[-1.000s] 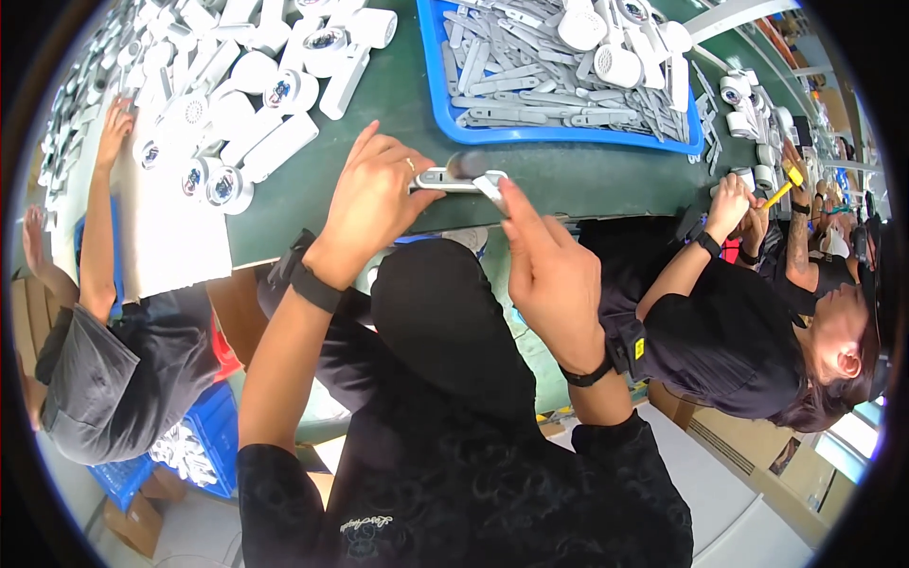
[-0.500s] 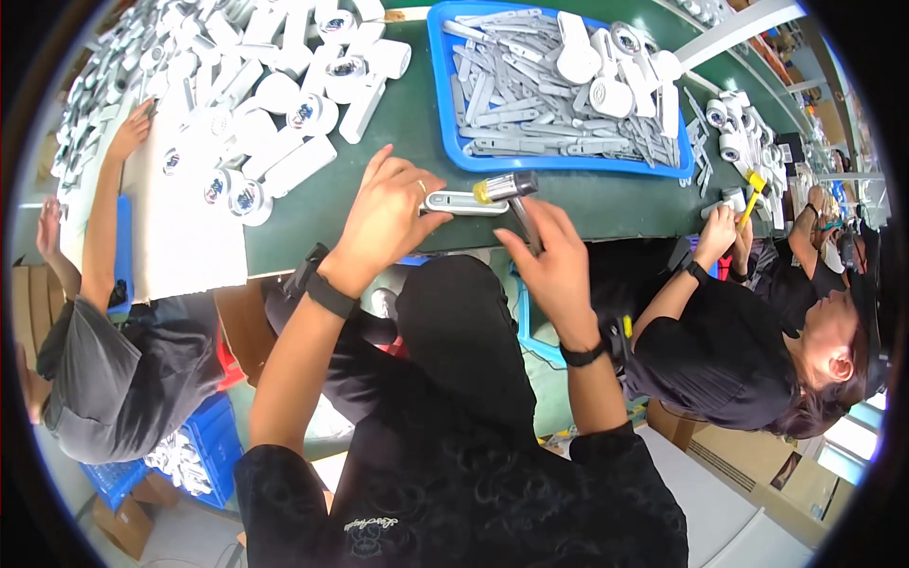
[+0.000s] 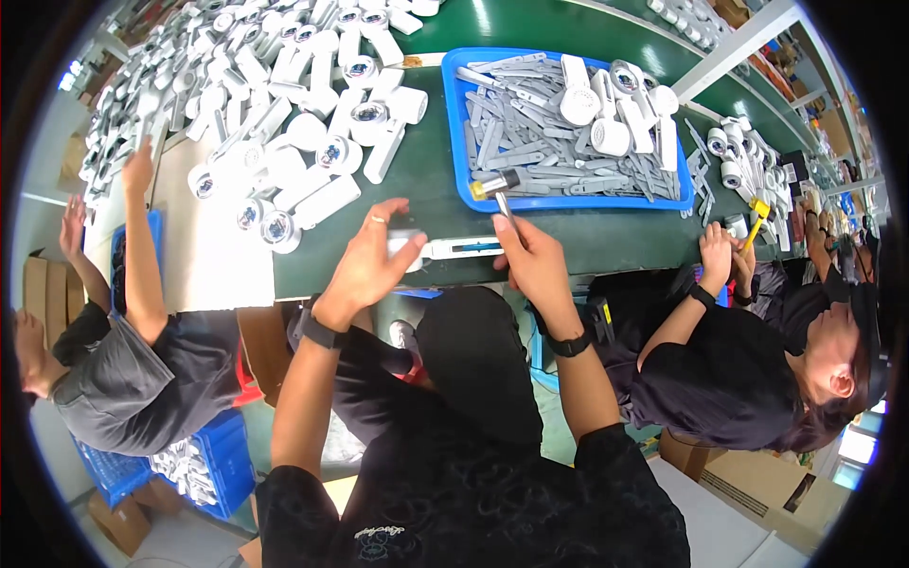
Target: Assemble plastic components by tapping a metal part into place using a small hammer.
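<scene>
My left hand (image 3: 367, 265) is closed on the round end of a white handheld device (image 3: 466, 248), which lies level just above the bench's near edge. A long slot along its handle shows blue inside; the round end looks blurred. In my right hand (image 3: 537, 263) is a small hammer (image 3: 505, 204), gripped by its handle. The hammer's head, dark at one end and clear yellowish at the other, is raised above the device, in front of the blue tray (image 3: 578, 204). My right fingers are close to the device's far end; whether they touch it I cannot tell.
White devices with round heads (image 3: 312, 189) are heaped at the left. Grey strips (image 3: 530, 123) and several white devices fill the tray on the green bench (image 3: 350, 213). A co-worker at the right holds a yellow hammer (image 3: 757, 220); another person's arm (image 3: 142, 246) reaches in at the left.
The hammer has lifted off the device, its head now higher. The device has turned from its grey face to the blue-lined slot. The view has shifted slightly.
</scene>
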Action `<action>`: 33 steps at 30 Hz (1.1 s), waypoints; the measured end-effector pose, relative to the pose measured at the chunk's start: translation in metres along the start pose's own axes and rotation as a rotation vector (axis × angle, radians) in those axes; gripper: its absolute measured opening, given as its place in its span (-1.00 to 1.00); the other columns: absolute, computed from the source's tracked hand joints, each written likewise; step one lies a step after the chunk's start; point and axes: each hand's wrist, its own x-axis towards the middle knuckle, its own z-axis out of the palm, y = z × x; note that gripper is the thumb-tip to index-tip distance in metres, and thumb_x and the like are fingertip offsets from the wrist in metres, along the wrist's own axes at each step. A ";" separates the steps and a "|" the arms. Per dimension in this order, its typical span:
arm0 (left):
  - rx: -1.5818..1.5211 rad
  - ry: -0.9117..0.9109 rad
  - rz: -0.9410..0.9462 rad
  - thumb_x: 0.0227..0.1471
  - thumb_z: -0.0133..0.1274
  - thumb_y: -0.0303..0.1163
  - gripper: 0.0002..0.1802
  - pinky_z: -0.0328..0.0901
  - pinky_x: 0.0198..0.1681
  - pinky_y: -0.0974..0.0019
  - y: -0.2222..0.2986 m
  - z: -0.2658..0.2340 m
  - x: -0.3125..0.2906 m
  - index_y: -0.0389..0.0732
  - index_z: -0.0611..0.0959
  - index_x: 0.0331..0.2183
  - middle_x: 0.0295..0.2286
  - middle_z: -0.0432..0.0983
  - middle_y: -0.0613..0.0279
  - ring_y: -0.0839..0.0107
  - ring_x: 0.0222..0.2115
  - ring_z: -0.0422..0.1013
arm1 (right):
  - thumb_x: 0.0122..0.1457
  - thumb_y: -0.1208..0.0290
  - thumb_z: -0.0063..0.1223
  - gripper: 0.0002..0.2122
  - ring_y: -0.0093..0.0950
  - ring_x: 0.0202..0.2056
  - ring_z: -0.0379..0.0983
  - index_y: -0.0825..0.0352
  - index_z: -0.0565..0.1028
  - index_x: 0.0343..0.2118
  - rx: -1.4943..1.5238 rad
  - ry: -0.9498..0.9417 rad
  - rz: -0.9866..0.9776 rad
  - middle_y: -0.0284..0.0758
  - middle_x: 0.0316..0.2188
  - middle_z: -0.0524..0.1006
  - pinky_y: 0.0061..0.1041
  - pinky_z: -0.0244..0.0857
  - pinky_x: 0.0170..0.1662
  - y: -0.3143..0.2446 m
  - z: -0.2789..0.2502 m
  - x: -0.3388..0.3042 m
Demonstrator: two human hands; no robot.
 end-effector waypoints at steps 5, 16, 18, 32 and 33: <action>0.335 -0.091 -0.181 0.32 0.08 -0.06 -0.36 0.42 0.03 -0.01 0.016 -0.004 0.031 -0.31 0.35 0.18 0.01 0.54 -0.16 -0.17 -0.03 0.53 | 0.42 0.17 0.14 -0.66 -0.74 -0.77 0.18 0.31 0.62 0.07 0.062 0.029 -0.026 -0.48 -0.67 0.46 -0.65 -0.02 -0.69 0.022 -0.039 -0.001; 0.450 0.133 0.401 0.06 0.32 -0.34 -0.70 0.44 0.00 0.09 0.050 0.011 0.126 -0.25 0.75 -0.15 -0.20 0.66 0.07 0.03 -0.09 0.53 | 0.38 0.56 -0.10 -0.74 -0.67 -0.82 0.20 0.41 0.60 0.00 0.421 -0.022 -0.167 -0.37 -0.68 0.46 -0.64 0.00 -0.75 0.063 -0.098 0.036; 0.497 0.109 0.379 0.05 0.33 -0.36 -0.69 0.43 0.02 0.09 0.052 0.028 0.165 -0.23 0.75 -0.14 -0.19 0.66 0.07 0.03 -0.07 0.53 | 0.38 0.56 -0.10 -0.74 -0.68 -0.82 0.20 0.41 0.60 0.00 0.415 -0.039 -0.169 -0.38 -0.68 0.47 -0.64 0.00 -0.75 0.063 -0.095 0.036; 0.170 0.194 0.374 0.25 0.21 -0.24 -0.72 0.51 -0.06 0.23 0.053 0.059 0.225 -0.20 0.79 -0.11 -0.26 0.74 0.12 0.24 -0.22 0.65 | 0.40 0.51 -0.07 -0.76 -0.70 -0.77 0.26 0.33 0.62 -0.02 0.408 -0.118 -0.091 -0.42 -0.64 0.48 -0.66 0.10 -0.69 0.058 -0.098 0.032; 0.040 0.181 0.128 0.32 0.16 -0.20 -0.69 0.51 -0.08 0.27 0.060 0.052 0.220 -0.22 0.78 -0.12 -0.27 0.74 0.14 0.34 -0.25 0.66 | 0.40 0.51 -0.07 -0.76 -0.71 -0.77 0.25 0.34 0.62 -0.01 0.404 -0.116 -0.095 -0.42 -0.63 0.49 -0.66 0.10 -0.69 0.059 -0.098 0.033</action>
